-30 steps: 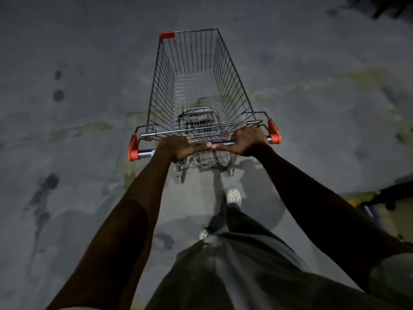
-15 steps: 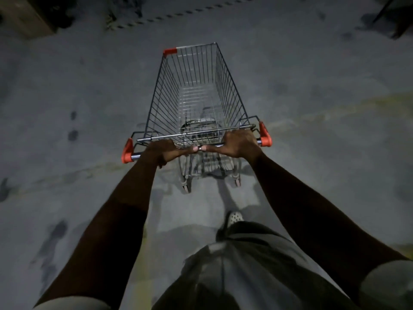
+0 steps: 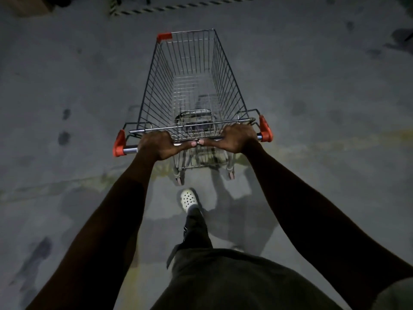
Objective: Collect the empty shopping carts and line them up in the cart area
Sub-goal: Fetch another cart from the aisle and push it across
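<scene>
An empty wire shopping cart (image 3: pixel 190 86) with red corner caps stands straight ahead of me on a dim concrete floor. Its metal handle bar (image 3: pixel 130 150) runs across the near end between two red end pieces. My left hand (image 3: pixel 158 145) grips the bar left of centre. My right hand (image 3: pixel 234 139) grips it right of centre. Both thumbs point inward and nearly meet at the middle. The basket holds nothing. The rear wheels (image 3: pixel 180 179) show below the handle.
A black-and-yellow striped floor strip (image 3: pixel 178 6) runs across the far top. A brown box-like object (image 3: pixel 29 5) sits at the top left corner. A faded yellow line (image 3: pixel 324 145) crosses the stained floor. My white clog (image 3: pixel 188 198) steps behind the cart.
The cart has rolled forward across the floor with both hands holding the bar. The striped strip and the brown object have come into view ahead, and the yellow line has slid nearer.
</scene>
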Action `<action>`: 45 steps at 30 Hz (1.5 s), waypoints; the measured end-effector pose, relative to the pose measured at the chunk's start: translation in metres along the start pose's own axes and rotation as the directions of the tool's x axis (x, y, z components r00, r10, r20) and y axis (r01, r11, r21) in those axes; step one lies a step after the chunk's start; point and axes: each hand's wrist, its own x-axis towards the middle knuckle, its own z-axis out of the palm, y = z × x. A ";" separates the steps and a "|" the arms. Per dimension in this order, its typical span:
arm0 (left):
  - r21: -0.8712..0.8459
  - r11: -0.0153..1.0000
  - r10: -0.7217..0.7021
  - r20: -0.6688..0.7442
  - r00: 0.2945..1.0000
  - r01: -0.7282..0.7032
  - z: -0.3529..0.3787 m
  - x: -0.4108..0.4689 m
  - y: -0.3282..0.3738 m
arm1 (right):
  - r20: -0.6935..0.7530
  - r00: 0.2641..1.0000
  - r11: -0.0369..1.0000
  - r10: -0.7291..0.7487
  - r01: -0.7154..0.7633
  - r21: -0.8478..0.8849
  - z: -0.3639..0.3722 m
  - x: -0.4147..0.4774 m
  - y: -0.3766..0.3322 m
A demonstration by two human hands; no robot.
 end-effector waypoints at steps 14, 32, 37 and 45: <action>-0.001 0.998 0.060 0.057 0.997 -0.060 -0.074 0.275 -0.121 | 0.021 0.989 0.990 0.144 -0.143 -0.017 -0.093 0.275 0.010; -0.073 0.997 -0.013 -0.044 0.999 0.010 -0.160 0.654 -0.177 | -0.185 0.979 0.996 0.083 -0.074 0.059 -0.224 0.636 0.138; -0.114 0.993 -0.044 -0.071 0.997 0.036 -0.184 0.740 -0.182 | -0.155 0.985 0.997 0.071 -0.064 0.052 -0.263 0.726 0.178; -0.023 0.997 -0.070 -0.061 0.996 0.069 -0.201 0.894 -0.230 | -0.178 0.983 0.999 0.033 -0.026 0.046 -0.312 0.872 0.206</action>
